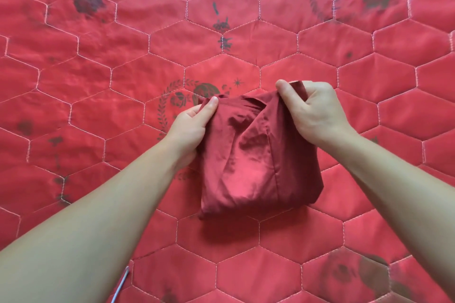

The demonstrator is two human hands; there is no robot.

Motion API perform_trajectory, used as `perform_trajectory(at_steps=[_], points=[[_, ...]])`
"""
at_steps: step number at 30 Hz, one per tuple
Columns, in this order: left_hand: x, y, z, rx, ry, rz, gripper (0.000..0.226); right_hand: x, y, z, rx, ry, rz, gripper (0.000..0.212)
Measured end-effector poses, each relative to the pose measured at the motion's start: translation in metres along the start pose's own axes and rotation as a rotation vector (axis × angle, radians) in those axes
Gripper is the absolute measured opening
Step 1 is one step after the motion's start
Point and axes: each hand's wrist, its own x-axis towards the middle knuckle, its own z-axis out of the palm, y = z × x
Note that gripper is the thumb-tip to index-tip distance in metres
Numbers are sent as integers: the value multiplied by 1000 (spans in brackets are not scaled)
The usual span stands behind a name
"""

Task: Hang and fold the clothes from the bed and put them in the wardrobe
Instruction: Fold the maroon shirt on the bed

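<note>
Head view shows your left hand (194,118) and right hand (312,108) each pinching a top corner of the dark red folded cotton garment (256,155) at centre frame, fingers curled tight on cloth. You hold it so the fold likely stays square while its lower edge rests on the red hexagon-quilted bed cover (98,81). No wardrobe is in sight.

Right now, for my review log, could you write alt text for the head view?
Two hands hold a folded dark red garment by its far corners above a red quilted bedspread: the left hand pinches one corner, the right hand grips the other. The bedspread has hexagon stitching and dark floral prints.
</note>
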Motion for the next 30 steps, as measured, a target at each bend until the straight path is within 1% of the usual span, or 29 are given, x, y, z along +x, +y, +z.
perform_trajectory(at_steps=[2,4,7,10,12,15,17,19,20,21,22,23,24,25,26,28,29,30], points=[[-4,1,1,-48,-33,-22,27,-8,2,-1,28,60,11,56],[-5,1,4,-31,-46,-9,26,-14,6,-2,82,96,70,57],[2,2,9,103,54,94,28,-13,15,-1,103,151,145,56],[14,4,12,206,202,188,40,-2,22,-2,156,206,181,55],[22,5,10,322,285,246,44,5,27,-1,62,213,145,56],[33,6,5,578,371,352,49,9,44,3,-185,190,118,58],[37,8,3,681,433,390,40,12,52,6,-311,184,127,59],[35,11,5,716,495,424,30,14,52,8,-378,179,153,58],[31,11,6,728,521,477,25,15,51,9,-406,173,168,58],[23,12,8,757,541,586,21,16,51,9,-425,170,175,58],[13,10,12,801,538,732,20,16,51,9,-435,170,175,58],[1,6,19,860,496,867,22,16,52,9,-443,171,176,58],[-12,-1,29,924,412,959,27,17,52,9,-454,172,183,59],[-24,-9,41,1013,307,986,34,17,52,10,-463,171,195,58],[-33,-20,51,1140,211,950,42,16,51,10,-468,173,205,56],[-39,-40,63,1406,85,775,60,13,47,9,-433,229,175,41],[-34,-48,64,1483,59,698,65,9,43,9,-410,299,105,34],[-27,-52,61,1511,53,653,67,2,36,10,-398,370,1,35]])
